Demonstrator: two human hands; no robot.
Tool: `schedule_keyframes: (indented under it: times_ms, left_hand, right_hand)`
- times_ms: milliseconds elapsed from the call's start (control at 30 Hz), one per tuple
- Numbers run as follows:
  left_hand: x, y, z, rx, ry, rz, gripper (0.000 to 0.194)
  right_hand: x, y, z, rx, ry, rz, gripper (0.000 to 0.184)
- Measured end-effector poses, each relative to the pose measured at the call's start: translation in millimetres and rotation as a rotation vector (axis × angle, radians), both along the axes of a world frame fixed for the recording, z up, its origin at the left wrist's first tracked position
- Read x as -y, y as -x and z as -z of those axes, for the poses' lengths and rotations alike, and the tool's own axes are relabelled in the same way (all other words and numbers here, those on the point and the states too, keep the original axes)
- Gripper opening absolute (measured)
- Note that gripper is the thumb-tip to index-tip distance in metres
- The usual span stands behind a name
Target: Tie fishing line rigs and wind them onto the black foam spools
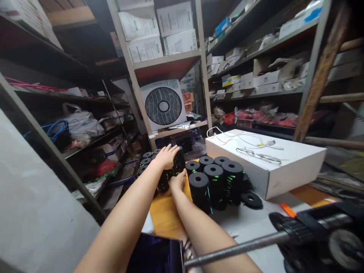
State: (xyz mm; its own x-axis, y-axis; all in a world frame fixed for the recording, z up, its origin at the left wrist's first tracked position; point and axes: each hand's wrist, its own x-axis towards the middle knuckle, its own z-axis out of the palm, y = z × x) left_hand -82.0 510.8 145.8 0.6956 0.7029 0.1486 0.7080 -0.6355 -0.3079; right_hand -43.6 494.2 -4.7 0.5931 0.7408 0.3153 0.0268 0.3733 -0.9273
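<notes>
My left hand (167,156) reaches to the far end of the table, fingers stretched out beside the upper part of a tall black foam spool (179,159). Lower down, my right hand (178,180) is bent around the base of that same spool; part of its fingers is hidden. More black foam spools (146,161) stand upright left of my arms, partly covered by my left forearm. To the right is a group of black foam spools (214,171) with centre holes and thin strands with green and yellow bits on their sides.
A white box (295,170) at right carries a white cable (244,133) and eyeglasses (258,155). A black foam ring (251,200) lies before it. A threaded metal rod (241,248) and a dark screen (156,254) are nearest. A box fan (163,105) stands on shelving behind.
</notes>
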Motion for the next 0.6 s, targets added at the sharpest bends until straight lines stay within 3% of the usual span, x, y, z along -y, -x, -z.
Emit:
schedule_keyframes:
  times_ms: [167, 267, 433, 600]
  left_hand:
    - [36.1, 16.3, -22.6, 0.037, -0.029, 0.063, 0.048]
    - [57.0, 31.3, -25.1, 0.044, -0.028, 0.038, 0.044]
    - [80.8, 46.7, -5.3, 0.021, 0.033, -0.063, 0.041]
    - [94.2, 31.0, 13.5, -0.029, 0.111, -0.08, 0.036]
  right_hand:
    - [57.5, 5.8, -22.5, -0.006, -0.003, -0.116, 0.035]
    - [100.2, 8.7, -39.4, 0.011, -0.026, -0.236, 0.035]
    - [186.9, -0.4, -58.3, 0.074, 0.037, -0.498, 0.037]
    - [283.4, -43.0, -72.3, 0.145, 0.2, -0.804, 0.051]
